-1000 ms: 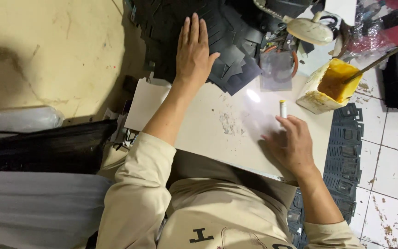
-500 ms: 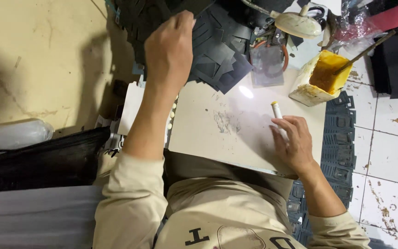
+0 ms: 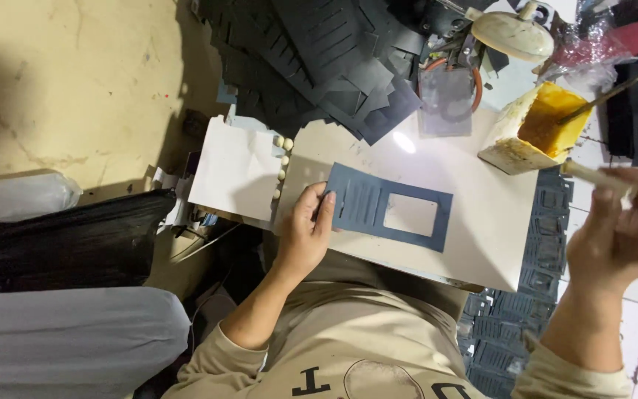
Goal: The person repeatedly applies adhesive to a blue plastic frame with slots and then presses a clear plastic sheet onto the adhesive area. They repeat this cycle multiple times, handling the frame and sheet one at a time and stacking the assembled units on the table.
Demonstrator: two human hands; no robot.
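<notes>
Sitting over a white rectangular board (image 3: 481,244), the person now has a dark grey slotted card piece with a rectangular window (image 3: 389,207) lying on it, fetched from the heap of dark cut pieces (image 3: 311,59) at twelve o'clock. The left hand (image 3: 306,235) pinches its nine o'clock edge, thumb over fingers. At three o'clock the right hand (image 3: 618,233) has lifted, fingers closed around a pale brush handle (image 3: 592,175), near the yellow glue tub (image 3: 537,129). Gluing looks imminent.
</notes>
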